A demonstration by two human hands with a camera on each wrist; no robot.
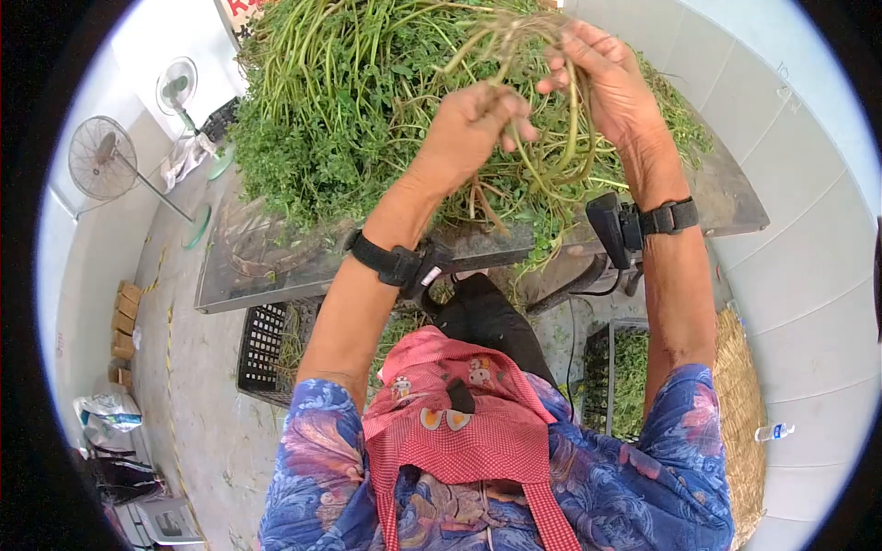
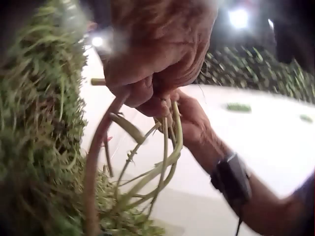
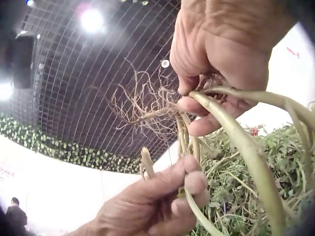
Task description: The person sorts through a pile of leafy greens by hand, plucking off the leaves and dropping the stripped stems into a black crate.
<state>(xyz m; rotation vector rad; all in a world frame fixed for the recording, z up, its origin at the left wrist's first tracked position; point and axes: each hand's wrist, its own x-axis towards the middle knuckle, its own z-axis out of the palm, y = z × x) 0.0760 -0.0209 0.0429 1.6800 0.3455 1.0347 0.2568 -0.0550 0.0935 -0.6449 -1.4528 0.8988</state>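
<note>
The left hand [image 1: 469, 129] has its thumb and fingers curled together, pinching slender green stems [image 3: 184, 140]; the right hand [image 1: 611, 83], near it and slightly higher, is likewise clamped on stems, gripping them just beside a tangle of fine brownish roots [image 3: 147, 108]. A thick pale stem [image 3: 248, 147] extends downward from the right hand's grip. The held stems are raised in front of a large heap of leafy greens [image 1: 312, 138], which lies on a dark-edged table [image 1: 266, 289]; whether their lower ends touch the heap cannot be told. A black strap [image 1: 393, 264] encircles the left forearm, and a second band [image 1: 669, 218] the right wrist. Below the table, a perforated black crate [image 1: 262, 344] stands at left and another crate [image 1: 597, 376], containing greens, at right. Two fans [image 1: 103, 156] stand on the floor beyond the table's left side.
</note>
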